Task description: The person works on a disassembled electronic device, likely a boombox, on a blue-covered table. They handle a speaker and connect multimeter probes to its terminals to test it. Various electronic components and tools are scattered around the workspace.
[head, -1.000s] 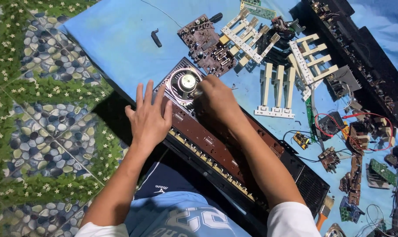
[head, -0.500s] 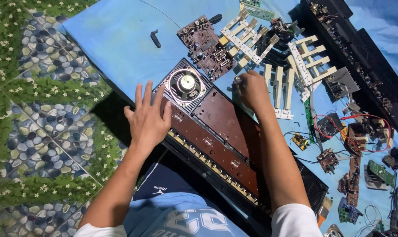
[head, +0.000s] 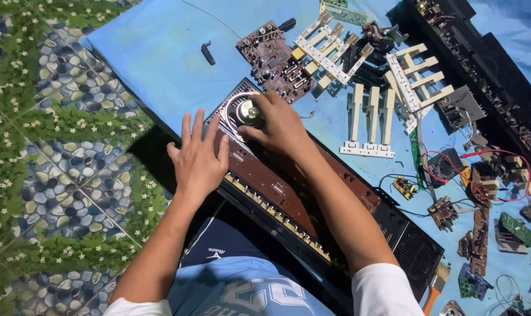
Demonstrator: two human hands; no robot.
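Blue cloth [head: 154, 52] is lying under the keyboard case [head: 289, 193] where we are pressing our left hand [head: 198, 158] flat, fingers spread, while our right hand [head: 277, 123] is curling fingertips around the speaker [head: 246, 110].

Bright, hard sunlight, sharp dark shadows, crisp focus, slight bending at edges

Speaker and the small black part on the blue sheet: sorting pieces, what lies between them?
Only bare blue sheet, in the head view, between speaker and black part.
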